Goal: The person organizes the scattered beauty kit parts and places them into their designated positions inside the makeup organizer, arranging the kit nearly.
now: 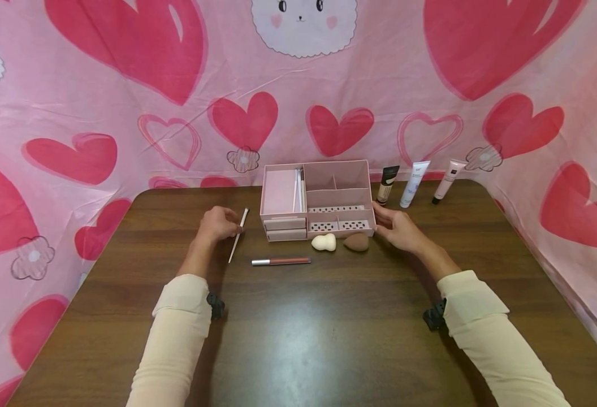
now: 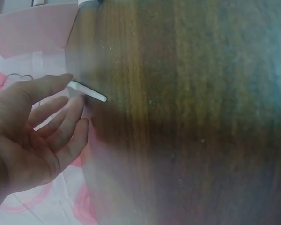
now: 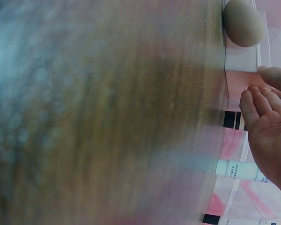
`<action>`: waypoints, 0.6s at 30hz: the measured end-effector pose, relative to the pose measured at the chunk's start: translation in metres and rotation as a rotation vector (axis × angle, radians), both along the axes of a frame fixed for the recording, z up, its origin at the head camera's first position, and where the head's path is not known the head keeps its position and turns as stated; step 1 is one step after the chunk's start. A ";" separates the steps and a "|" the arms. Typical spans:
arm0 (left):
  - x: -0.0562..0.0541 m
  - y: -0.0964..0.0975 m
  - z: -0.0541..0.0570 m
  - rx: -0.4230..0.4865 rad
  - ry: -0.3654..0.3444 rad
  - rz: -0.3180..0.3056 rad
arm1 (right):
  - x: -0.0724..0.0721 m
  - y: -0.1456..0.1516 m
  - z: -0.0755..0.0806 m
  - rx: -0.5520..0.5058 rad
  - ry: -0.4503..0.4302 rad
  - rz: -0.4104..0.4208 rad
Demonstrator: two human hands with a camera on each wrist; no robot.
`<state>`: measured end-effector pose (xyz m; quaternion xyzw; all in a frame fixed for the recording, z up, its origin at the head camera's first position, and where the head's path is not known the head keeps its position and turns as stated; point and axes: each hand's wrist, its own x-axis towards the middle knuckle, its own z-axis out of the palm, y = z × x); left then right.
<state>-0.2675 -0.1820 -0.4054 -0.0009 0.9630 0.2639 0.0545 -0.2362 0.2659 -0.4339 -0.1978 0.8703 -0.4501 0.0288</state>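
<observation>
On the left of the table, my left hand (image 1: 220, 223) has its fingertips right at a thin white makeup brush (image 1: 236, 240). In the left wrist view the brush (image 2: 91, 91) sticks out past the loosely bent fingers, with thumb and fingers apart. My right hand (image 1: 400, 229) rests against the right side of a pink makeup organizer (image 1: 284, 216). In the right wrist view its thumb touches the organizer's front corner, while the other fingers (image 3: 253, 105) extend beside the wall. More brushes (image 1: 298, 189) stand in the organizer's left part.
A cream sponge (image 1: 324, 242) and a brown sponge (image 1: 357, 242) lie before the organizer. A lip gloss tube (image 1: 281, 262) lies nearer. Right of it stand a black-capped tube (image 1: 387, 185), a white tube (image 1: 414, 184) and a pink tube (image 1: 448, 181). A heart-patterned cloth (image 1: 288, 79) hangs behind.
</observation>
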 end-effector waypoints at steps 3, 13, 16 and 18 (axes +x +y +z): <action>0.001 0.001 0.000 -0.010 0.003 0.002 | 0.000 0.000 0.000 -0.001 0.000 0.001; 0.000 0.000 -0.004 -0.027 -0.001 0.015 | 0.001 -0.001 0.001 0.000 -0.007 -0.003; 0.000 0.000 -0.003 -0.027 -0.006 0.018 | 0.001 0.000 0.001 0.000 -0.010 -0.003; 0.000 0.001 -0.003 -0.028 -0.006 0.019 | 0.001 0.000 0.001 -0.003 -0.012 -0.001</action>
